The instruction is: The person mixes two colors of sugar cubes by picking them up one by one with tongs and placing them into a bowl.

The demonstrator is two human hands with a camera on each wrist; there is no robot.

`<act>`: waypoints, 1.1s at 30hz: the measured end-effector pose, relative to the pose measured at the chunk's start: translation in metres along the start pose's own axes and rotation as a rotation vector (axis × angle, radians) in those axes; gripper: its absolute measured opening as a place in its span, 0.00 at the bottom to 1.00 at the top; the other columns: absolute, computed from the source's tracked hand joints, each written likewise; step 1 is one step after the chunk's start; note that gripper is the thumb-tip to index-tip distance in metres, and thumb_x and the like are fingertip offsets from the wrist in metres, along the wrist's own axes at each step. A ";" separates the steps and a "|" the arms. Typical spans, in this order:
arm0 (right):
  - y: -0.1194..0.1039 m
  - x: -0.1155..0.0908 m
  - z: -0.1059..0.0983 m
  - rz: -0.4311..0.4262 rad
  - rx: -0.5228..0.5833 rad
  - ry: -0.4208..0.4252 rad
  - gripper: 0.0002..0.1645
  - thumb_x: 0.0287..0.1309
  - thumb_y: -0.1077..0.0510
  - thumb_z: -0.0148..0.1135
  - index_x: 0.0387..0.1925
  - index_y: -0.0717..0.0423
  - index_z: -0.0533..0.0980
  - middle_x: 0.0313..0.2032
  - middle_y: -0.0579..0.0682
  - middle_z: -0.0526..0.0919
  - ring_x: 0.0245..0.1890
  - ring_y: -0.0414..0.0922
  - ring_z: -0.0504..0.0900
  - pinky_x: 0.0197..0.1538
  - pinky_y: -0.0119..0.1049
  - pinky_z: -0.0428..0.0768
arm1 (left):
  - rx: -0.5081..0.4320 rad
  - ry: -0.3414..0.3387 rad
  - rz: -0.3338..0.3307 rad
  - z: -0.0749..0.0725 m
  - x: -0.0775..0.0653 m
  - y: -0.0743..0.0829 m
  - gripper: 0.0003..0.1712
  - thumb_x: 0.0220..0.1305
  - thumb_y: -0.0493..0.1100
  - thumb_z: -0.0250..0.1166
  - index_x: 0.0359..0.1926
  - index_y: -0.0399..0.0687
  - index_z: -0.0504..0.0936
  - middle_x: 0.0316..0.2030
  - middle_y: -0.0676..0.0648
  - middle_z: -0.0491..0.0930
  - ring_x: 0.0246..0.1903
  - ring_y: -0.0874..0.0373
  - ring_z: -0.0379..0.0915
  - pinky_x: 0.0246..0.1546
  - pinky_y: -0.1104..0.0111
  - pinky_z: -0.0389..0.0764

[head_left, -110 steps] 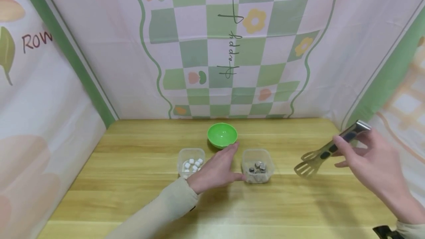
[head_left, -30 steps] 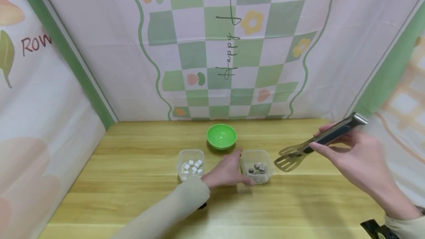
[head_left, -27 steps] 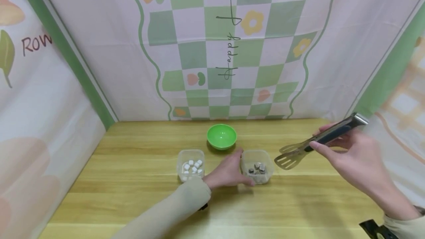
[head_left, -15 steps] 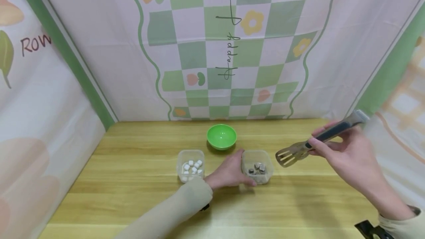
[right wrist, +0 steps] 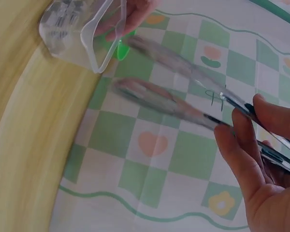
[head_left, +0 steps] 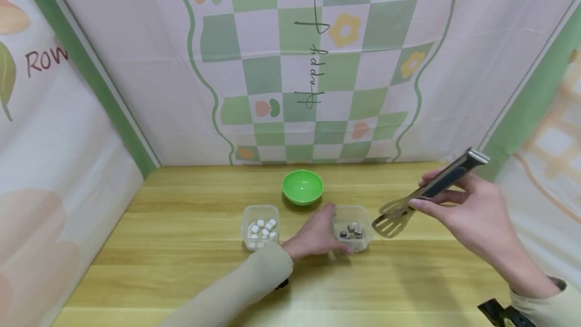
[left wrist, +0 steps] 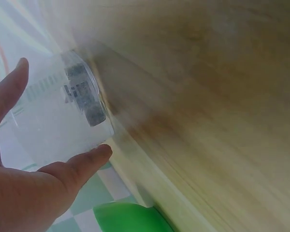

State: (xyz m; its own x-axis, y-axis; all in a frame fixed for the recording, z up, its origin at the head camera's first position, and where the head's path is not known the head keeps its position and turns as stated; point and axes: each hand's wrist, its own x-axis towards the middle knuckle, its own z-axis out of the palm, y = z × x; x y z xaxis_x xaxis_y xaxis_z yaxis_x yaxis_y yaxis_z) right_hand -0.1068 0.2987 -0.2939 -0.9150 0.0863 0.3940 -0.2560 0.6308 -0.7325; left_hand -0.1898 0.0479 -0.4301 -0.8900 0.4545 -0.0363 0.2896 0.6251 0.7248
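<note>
My right hand (head_left: 476,221) holds metal tongs (head_left: 436,191) with dark grips between thumb and fingers. In the right wrist view the two tong arms (right wrist: 159,104) stand apart with nothing between them, their heads beside the clear plastic container (head_left: 352,212). Several dark grey, metallic-looking cubes (head_left: 354,230) lie on that container's floor. My left hand (head_left: 315,233) grips the container from its left side, thumb at the front and fingers at the back. The left wrist view shows thumb and fingers (left wrist: 89,164) spread around its walls.
A second clear container (head_left: 260,211) with several white cubes (head_left: 263,228) stands left of my left wrist. Behind both containers sits a green bowl (head_left: 303,186). A patterned cloth (head_left: 304,74) hangs behind the wooden table (head_left: 190,226).
My right hand has brought the tongs leftward from the table's right side to the container of dark cubes. My left hand has shifted right and closed around that container.
</note>
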 end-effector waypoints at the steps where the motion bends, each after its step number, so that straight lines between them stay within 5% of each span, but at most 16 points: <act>1: -0.001 0.000 0.001 0.001 -0.016 -0.008 0.26 0.52 0.62 0.84 0.52 0.59 0.82 0.41 0.30 0.87 0.33 0.30 0.87 0.32 0.22 0.83 | -0.005 0.001 0.001 0.000 0.000 0.000 0.66 0.39 0.49 0.91 0.76 0.39 0.65 0.67 0.42 0.76 0.64 0.48 0.74 0.67 0.58 0.78; 6: -0.005 0.001 0.008 -0.021 -0.055 -0.021 0.25 0.54 0.58 0.83 0.53 0.58 0.84 0.43 0.28 0.87 0.37 0.26 0.86 0.38 0.19 0.84 | -0.016 0.004 0.000 0.002 0.000 0.000 0.64 0.39 0.50 0.90 0.75 0.41 0.66 0.66 0.43 0.76 0.63 0.49 0.75 0.66 0.59 0.78; 19: -0.013 0.009 0.034 -0.132 0.035 -0.056 0.19 0.54 0.64 0.82 0.47 0.64 0.84 0.35 0.52 0.91 0.32 0.36 0.90 0.38 0.26 0.88 | -0.066 -0.004 0.008 -0.001 -0.001 -0.001 0.61 0.41 0.50 0.90 0.73 0.42 0.68 0.65 0.44 0.77 0.61 0.51 0.76 0.63 0.61 0.80; 33: 0.000 0.018 0.056 -0.214 -0.033 -0.077 0.17 0.52 0.63 0.83 0.42 0.59 0.85 0.30 0.50 0.90 0.28 0.38 0.89 0.31 0.25 0.86 | -0.100 -0.006 0.002 -0.005 -0.002 -0.008 0.66 0.40 0.48 0.90 0.78 0.42 0.63 0.65 0.44 0.78 0.62 0.50 0.75 0.67 0.57 0.77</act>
State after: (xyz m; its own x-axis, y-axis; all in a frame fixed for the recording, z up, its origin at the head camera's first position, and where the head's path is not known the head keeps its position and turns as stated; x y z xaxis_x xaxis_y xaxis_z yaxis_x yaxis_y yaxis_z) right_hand -0.1411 0.2570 -0.3183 -0.8622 -0.1106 0.4944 -0.4379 0.6536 -0.6173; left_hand -0.1918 0.0392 -0.4325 -0.8872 0.4597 -0.0393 0.2540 0.5578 0.7902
